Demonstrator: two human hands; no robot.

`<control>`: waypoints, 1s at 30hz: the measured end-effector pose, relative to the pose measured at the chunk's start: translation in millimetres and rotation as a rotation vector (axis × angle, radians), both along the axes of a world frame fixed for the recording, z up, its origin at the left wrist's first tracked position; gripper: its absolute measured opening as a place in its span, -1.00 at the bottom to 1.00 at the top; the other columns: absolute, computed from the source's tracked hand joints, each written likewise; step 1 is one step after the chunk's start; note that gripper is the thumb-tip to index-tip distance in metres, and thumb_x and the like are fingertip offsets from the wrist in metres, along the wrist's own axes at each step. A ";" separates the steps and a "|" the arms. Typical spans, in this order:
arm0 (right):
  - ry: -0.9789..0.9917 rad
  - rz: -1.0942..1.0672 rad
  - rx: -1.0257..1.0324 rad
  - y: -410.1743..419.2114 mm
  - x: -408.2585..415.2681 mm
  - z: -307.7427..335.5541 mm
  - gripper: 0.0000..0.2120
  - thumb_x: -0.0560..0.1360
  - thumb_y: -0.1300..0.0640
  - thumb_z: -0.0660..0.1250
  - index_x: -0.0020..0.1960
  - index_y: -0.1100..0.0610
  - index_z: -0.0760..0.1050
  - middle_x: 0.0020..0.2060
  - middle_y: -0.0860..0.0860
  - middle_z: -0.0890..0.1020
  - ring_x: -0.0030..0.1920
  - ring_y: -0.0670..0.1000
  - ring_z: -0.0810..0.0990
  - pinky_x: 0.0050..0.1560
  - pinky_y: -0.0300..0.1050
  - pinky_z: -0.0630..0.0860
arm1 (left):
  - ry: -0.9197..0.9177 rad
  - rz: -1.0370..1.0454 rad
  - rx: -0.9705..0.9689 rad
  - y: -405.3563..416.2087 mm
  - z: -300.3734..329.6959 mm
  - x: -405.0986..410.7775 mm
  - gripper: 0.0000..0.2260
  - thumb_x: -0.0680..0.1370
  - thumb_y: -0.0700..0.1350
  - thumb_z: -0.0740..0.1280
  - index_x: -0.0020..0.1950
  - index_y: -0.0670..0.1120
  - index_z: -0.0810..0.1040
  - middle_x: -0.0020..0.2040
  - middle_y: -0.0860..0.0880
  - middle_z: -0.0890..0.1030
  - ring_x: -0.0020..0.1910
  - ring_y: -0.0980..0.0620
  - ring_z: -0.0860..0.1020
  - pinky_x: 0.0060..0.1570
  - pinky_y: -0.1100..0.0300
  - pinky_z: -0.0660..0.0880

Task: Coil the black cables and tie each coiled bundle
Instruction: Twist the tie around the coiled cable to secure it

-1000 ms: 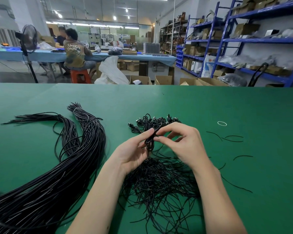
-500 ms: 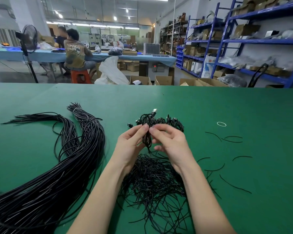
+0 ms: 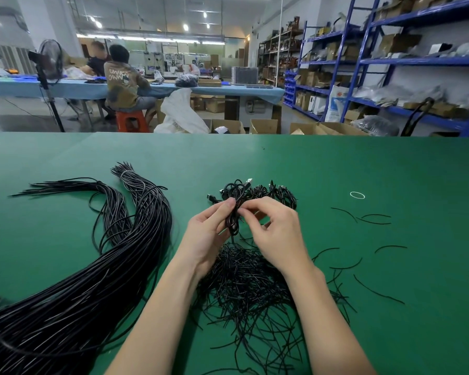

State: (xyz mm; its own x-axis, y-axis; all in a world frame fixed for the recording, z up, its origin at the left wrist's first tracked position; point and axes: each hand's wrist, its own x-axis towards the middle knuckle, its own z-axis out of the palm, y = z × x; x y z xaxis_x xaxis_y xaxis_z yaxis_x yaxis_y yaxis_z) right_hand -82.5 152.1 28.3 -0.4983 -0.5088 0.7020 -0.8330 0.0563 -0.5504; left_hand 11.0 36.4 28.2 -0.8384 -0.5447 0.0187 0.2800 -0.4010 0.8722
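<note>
Green table (image 3: 390, 163). Far left: long bundle of black cables (image 3: 114, 261) sweeping to the near-left corner. Centre: left hand (image 3: 209, 234) and right hand (image 3: 276, 234) both pinch a coiled cable (image 3: 234, 215) held upright above a heap of short black ties (image 3: 249, 282); finished coils (image 3: 279, 194) lie just beyond. Right: scattered ties and a white ring (image 3: 357, 195).

Long cables (image 3: 98, 266) left of tie pile (image 3: 249, 288).

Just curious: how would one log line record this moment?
left hand: grips coiled black cable | right hand: pinches its middle | stage: tying
</note>
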 end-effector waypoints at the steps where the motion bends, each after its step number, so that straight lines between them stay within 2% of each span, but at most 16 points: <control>1: -0.055 0.003 0.014 -0.1 0.3 0.4 -0.95 0.56 0.14 0.44 -0.06 0.05 0.69 -0.21 -0.19 0.66 -0.18 -0.14 0.60 -0.24 -0.41 0.44 | -0.012 0.007 -0.015 -0.4 -0.2 0.2 -0.72 0.39 -0.01 0.49 0.03 -0.12 0.72 -0.01 -0.06 0.71 -0.08 0.08 0.61 0.02 0.21 0.49; 2: -0.162 0.013 0.032 -0.5 0.5 1.3 -0.93 0.56 0.14 0.44 -0.08 0.05 0.69 -0.28 -0.19 0.64 -0.24 -0.12 0.61 -0.26 -0.38 0.47 | -0.024 0.017 -0.040 -1.2 0.1 0.5 -0.70 0.39 -0.01 0.49 0.05 -0.12 0.71 0.00 -0.08 0.71 -0.04 0.06 0.60 0.08 0.17 0.48; 4: -0.511 0.110 0.072 -0.3 1.5 5.8 -0.90 0.58 0.16 0.43 -0.11 0.08 0.69 -0.38 -0.12 0.62 -0.37 -0.11 0.58 -0.35 -0.28 0.54 | -0.029 0.032 -0.089 -2.9 0.9 1.0 -0.71 0.39 -0.02 0.50 0.04 -0.13 0.70 -0.03 -0.07 0.71 -0.03 0.05 0.61 0.12 0.14 0.48; 7: -1.129 0.391 0.034 3.8 0.3 13.7 -0.86 0.60 0.20 0.40 -0.13 0.17 0.65 -0.39 -0.05 0.59 -0.42 -0.15 0.52 -0.45 -0.35 0.48 | -0.027 0.033 -0.126 -3.2 -0.7 0.9 -0.73 0.37 -0.03 0.50 0.00 -0.13 0.70 -0.07 -0.07 0.70 -0.05 0.05 0.61 0.14 0.12 0.50; 9: -1.396 0.481 0.001 4.9 -0.1 15.6 -0.88 0.58 0.20 0.40 -0.12 0.20 0.62 -0.38 -0.04 0.58 -0.45 -0.17 0.52 -0.50 -0.40 0.46 | -0.018 0.014 -0.124 -2.9 -3.1 2.1 -0.78 0.36 -0.03 0.51 -0.06 -0.10 0.72 -0.10 -0.08 0.71 -0.12 0.06 0.63 0.06 0.15 0.53; 10: -1.417 0.475 0.008 3.4 -0.6 14.9 -0.88 0.58 0.18 0.41 -0.11 0.19 0.63 -0.37 -0.04 0.60 -0.45 -0.17 0.53 -0.51 -0.40 0.46 | -0.018 0.006 -0.122 -3.1 -4.2 2.6 -0.78 0.36 -0.02 0.51 -0.07 -0.09 0.72 -0.11 -0.07 0.71 -0.16 0.07 0.63 0.00 0.18 0.53; 11: -1.359 0.428 0.036 1.7 -1.3 12.8 -0.88 0.58 0.16 0.42 -0.11 0.18 0.64 -0.36 -0.04 0.62 -0.44 -0.17 0.55 -0.50 -0.39 0.47 | -0.028 0.010 -0.114 -3.5 -5.1 2.9 -0.78 0.36 -0.01 0.51 -0.07 -0.09 0.72 -0.12 -0.06 0.71 -0.18 0.08 0.63 -0.04 0.20 0.52; 14: -1.072 0.239 0.143 2.9 -0.3 5.5 -0.88 0.56 0.06 0.46 -0.01 0.11 0.68 -0.27 -0.08 0.71 -0.39 -0.15 0.59 -0.43 -0.32 0.48 | -0.048 0.079 -0.020 -6.9 -9.2 2.6 -0.74 0.35 -0.02 0.52 -0.02 -0.09 0.67 -0.14 -0.01 0.67 -0.19 0.09 0.58 -0.14 0.27 0.50; 16: -0.971 0.221 0.257 8.4 -1.9 0.7 -0.87 0.52 0.03 0.50 0.02 0.06 0.70 -0.21 -0.08 0.74 -0.36 -0.15 0.59 -0.41 -0.30 0.47 | -0.044 0.121 0.046 -9.3 -10.9 2.0 -0.74 0.37 -0.05 0.51 0.00 -0.11 0.64 -0.13 -0.03 0.62 -0.14 0.05 0.54 -0.11 0.26 0.52; 19: -0.841 0.209 0.335 13.5 -3.0 -1.3 -0.92 0.51 0.05 0.52 -0.03 0.03 0.72 -0.21 -0.08 0.75 -0.41 -0.16 0.51 -0.42 -0.33 0.40 | -0.003 0.116 0.090 -10.0 -9.7 1.2 -0.75 0.39 -0.09 0.49 0.02 -0.14 0.65 -0.12 -0.02 0.68 -0.16 0.08 0.61 -0.15 0.31 0.57; 22: -0.762 0.207 0.289 11.4 -3.4 -1.6 -0.92 0.53 0.05 0.49 -0.09 0.02 0.74 -0.28 -0.13 0.73 -0.44 -0.20 0.46 -0.41 -0.41 0.37 | 0.025 0.059 0.115 -12.0 -6.8 1.5 -0.74 0.40 -0.09 0.47 0.05 -0.15 0.69 -0.10 0.00 0.70 -0.18 0.16 0.64 -0.19 0.35 0.56; 24: -0.716 0.214 0.283 9.1 -2.5 -3.5 -0.92 0.52 0.04 0.50 -0.12 0.00 0.74 -0.29 -0.15 0.73 -0.43 -0.28 0.50 -0.36 -0.46 0.36 | 0.012 0.013 0.092 -12.2 -6.1 2.0 -0.72 0.41 -0.06 0.46 0.07 -0.14 0.70 -0.09 0.01 0.71 -0.20 0.17 0.64 -0.19 0.35 0.56; 26: -0.711 0.241 0.263 7.8 -0.7 -5.7 -0.91 0.51 0.05 0.51 -0.16 0.01 0.73 -0.36 -0.18 0.69 -0.44 -0.29 0.51 -0.36 -0.50 0.34 | -0.002 -0.010 0.062 -11.0 -5.3 2.0 -0.74 0.40 -0.03 0.46 0.00 -0.14 0.72 -0.11 -0.02 0.69 -0.28 0.15 0.59 -0.23 0.32 0.55; 28: -0.727 0.298 0.265 7.0 1.7 -7.3 -0.88 0.51 0.08 0.52 -0.20 0.05 0.74 -0.45 -0.17 0.64 -0.49 -0.23 0.44 -0.41 -0.48 0.29 | -0.007 0.000 0.031 -9.1 -4.5 1.1 -0.74 0.37 -0.01 0.49 -0.04 -0.14 0.73 -0.15 -0.09 0.58 -0.34 0.09 0.47 -0.28 0.25 0.49; 30: -0.772 0.364 0.269 7.0 2.8 -7.2 -0.89 0.50 0.11 0.52 -0.16 0.12 0.75 -0.37 -0.05 0.69 -0.48 -0.17 0.32 -0.44 -0.40 0.27 | -0.016 0.051 0.021 -7.8 -5.5 -0.8 -0.70 0.35 -0.02 0.53 -0.01 -0.15 0.70 -0.05 -0.15 0.48 -0.29 0.06 0.38 -0.21 0.23 0.40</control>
